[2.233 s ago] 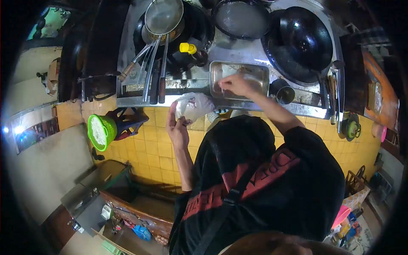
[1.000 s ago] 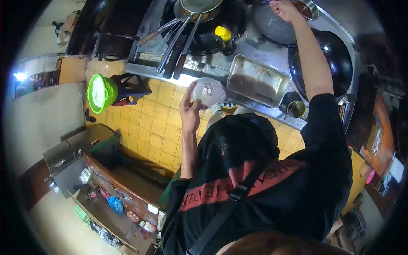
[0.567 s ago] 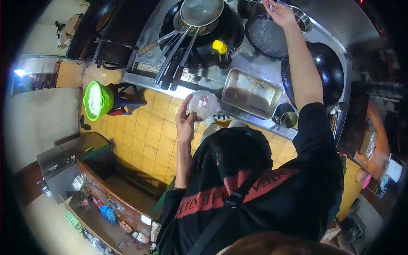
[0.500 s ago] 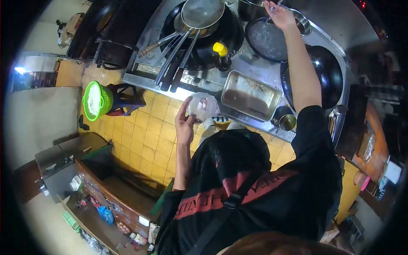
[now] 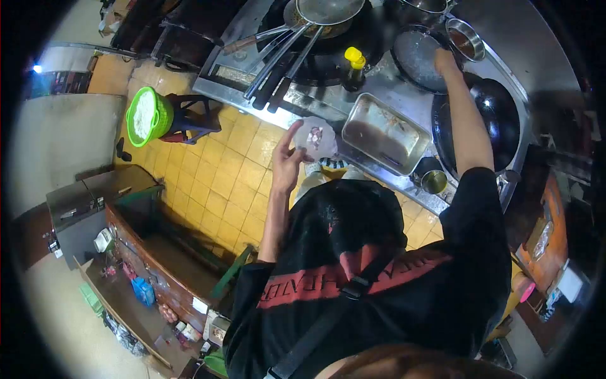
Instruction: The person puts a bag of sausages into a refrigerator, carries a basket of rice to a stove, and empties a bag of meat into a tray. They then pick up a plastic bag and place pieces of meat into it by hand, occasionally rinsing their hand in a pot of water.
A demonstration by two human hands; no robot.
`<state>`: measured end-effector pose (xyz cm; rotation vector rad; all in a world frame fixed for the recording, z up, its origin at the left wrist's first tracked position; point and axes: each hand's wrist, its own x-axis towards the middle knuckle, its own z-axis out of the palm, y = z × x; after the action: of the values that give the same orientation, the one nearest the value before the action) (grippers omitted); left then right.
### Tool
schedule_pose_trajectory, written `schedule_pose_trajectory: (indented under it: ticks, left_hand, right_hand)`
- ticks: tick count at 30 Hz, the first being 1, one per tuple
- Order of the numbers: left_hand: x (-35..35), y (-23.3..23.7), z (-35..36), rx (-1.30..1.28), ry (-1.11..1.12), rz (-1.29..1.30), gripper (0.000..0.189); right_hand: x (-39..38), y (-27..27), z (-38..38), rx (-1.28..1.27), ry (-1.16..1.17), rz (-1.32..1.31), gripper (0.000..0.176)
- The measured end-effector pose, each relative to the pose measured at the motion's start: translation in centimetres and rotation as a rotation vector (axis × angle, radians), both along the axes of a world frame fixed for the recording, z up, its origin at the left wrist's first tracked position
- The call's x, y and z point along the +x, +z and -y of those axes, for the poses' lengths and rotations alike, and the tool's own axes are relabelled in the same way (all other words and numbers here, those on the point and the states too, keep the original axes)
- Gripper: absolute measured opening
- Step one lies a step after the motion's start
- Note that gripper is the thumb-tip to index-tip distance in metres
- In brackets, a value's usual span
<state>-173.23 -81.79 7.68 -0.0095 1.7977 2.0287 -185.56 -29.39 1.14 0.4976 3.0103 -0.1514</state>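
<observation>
My left hand (image 5: 289, 158) grips a whitish translucent container (image 5: 315, 138) from its side, thumb and fingers at the edge. Several small pinkish pieces lie in the middle of it. My right hand (image 5: 445, 62) reaches far forward over the stove, over the right side of a dark round pan (image 5: 416, 58) with liquid in it. Its fingers look curled, and what they hold, if anything, is hidden. Just beyond that hand stands a metal bowl (image 5: 466, 39) with brownish contents. A black wok (image 5: 475, 126) lies beneath my right forearm.
A rectangular metal tray (image 5: 386, 132) rests near the stove's front edge, beside a dark bottle with a yellow cap (image 5: 355, 58). Strainers (image 5: 329, 9) lie over another wok, handles toward me. A small pot (image 5: 433, 182) sits right. A green basket (image 5: 151, 117) stands on a stool left.
My right hand has come back from the far metal bowl to the dark pan, its spread fingers now curled. The view has shifted; my left hand still holds the container.
</observation>
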Motion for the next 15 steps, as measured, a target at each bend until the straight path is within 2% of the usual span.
schedule_pose_trajectory:
  ticks: [1,3,5,7,9,11,13,15]
  left_hand:
    - [-0.2,0.0,0.0,0.015,0.004,-0.023,0.063]
    - [-0.6,0.1,0.1,0.027,-0.033,-0.008,0.063]
    - [-0.5,-0.1,-0.1,-0.008,-0.037,-0.061,0.065]
    - [-0.5,-0.3,-0.3,0.037,-0.021,-0.049,0.066]
    - [-0.8,-0.3,-0.5,0.074,-0.041,-0.014,0.066]
    - [-0.9,-0.6,-0.8,0.073,-0.056,-0.012,0.065]
    - [-1.0,-0.6,-1.0,0.07,-0.076,-0.006,0.065]
    - [-1.4,-0.1,-1.4,0.069,-0.103,0.024,0.064]
  right_hand:
    - [0.3,-5.6,-2.7,0.111,0.008,-0.163,0.021]
    - [3.0,-2.5,2.7,0.043,-0.123,-0.08,0.019]
    - [4.5,-5.9,2.9,0.178,0.013,-0.072,0.017]
    - [8.0,-0.9,9.3,-0.227,-0.017,-0.199,0.013]
    - [9.8,0.7,14.1,-0.479,-0.051,-0.036,0.015]
    - [11.5,-0.5,19.1,-0.879,0.054,-0.062,0.014]
    - [12.6,3.4,25.7,-1.258,0.065,0.029,0.018]
    - [12.5,1.1,30.3,-1.345,0.096,0.063,0.024]
